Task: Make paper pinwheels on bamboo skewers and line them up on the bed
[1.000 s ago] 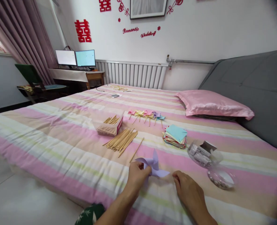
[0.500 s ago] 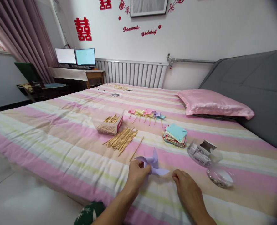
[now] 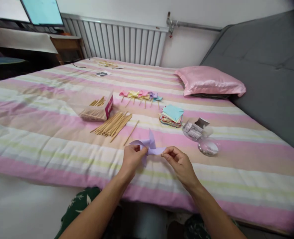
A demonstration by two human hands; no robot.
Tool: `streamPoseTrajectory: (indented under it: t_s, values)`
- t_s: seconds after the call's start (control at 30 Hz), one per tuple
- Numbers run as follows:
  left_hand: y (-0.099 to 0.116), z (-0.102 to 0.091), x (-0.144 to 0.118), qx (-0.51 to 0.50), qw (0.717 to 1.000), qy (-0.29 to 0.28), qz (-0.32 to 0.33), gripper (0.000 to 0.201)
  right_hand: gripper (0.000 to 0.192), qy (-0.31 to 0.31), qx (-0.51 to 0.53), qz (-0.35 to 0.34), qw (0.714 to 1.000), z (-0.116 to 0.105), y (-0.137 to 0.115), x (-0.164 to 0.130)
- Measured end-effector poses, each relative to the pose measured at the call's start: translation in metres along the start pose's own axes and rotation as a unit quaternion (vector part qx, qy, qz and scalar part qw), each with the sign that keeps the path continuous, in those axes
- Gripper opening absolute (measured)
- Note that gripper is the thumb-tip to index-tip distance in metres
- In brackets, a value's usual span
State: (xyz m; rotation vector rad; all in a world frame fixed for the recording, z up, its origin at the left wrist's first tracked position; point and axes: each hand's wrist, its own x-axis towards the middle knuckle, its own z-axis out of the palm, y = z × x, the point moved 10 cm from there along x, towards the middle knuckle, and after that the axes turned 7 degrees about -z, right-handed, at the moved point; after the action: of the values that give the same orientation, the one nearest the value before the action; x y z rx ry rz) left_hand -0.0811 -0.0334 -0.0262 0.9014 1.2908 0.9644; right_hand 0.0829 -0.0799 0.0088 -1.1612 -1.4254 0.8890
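My left hand [image 3: 134,157] pinches a light purple paper pinwheel [image 3: 151,144] at its folded centre, with the blades spreading out around the fingers. At the tip of its right-hand blade, the fingertips of my right hand [image 3: 178,161] are pressed together. Whatever they hold is too small to make out, and I cannot tell whether they grip the paper. Just beyond the pinwheel a single wooden stick [image 3: 131,132] lies on the striped bedspread [image 3: 87,157]. Left of it is a loose pile of wooden sticks [image 3: 114,125].
A clear plastic box [image 3: 94,114] holds more sticks. Finished pinwheels [image 3: 142,95] lie in a row farther back. A stack of coloured paper [image 3: 171,116], a clear tub with small packets [image 3: 194,129] and a round clear container [image 3: 208,147] stand at right, below a pink pillow [image 3: 211,79].
My right hand has come in from the right to the pinwheel's blade tip. My left hand still holds the pinwheel. The head view has tilted down and turned slightly right.
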Motion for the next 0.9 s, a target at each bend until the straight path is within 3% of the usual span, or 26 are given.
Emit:
streamPoseTrajectory:
  t_s: [0.1, 0.3, 0.47, 0.6, 0.9]
  values:
    - [0.0, 0.004, -0.003, -0.006, 1.0, -0.006, -0.014, 0.014, 0.015, 0.035, -0.033, -0.032, 0.998, -0.005, -0.014, -0.003]
    - [0.012, -0.005, -0.002, -0.013, 0.999, 0.027, 0.016, 0.013, 0.014, 0.126, -0.058, -0.056, 0.989, -0.031, -0.027, -0.008]
    - [0.016, 0.005, -0.008, 0.022, 0.999, 0.018, 0.024, 0.012, 0.011, 0.062, -0.079, -0.095, 0.99, -0.011, -0.04, -0.002]
    - [0.011, 0.018, -0.016, 0.043, 0.999, -0.006, 0.025, 0.02, 0.012, 0.058, -0.154, -0.081, 0.983, 0.001, -0.036, -0.003]
    - [-0.004, 0.026, -0.017, -0.001, 0.997, -0.065, -0.039, 0.025, 0.013, 0.072, -0.173, -0.054, 0.981, -0.005, -0.026, -0.004]
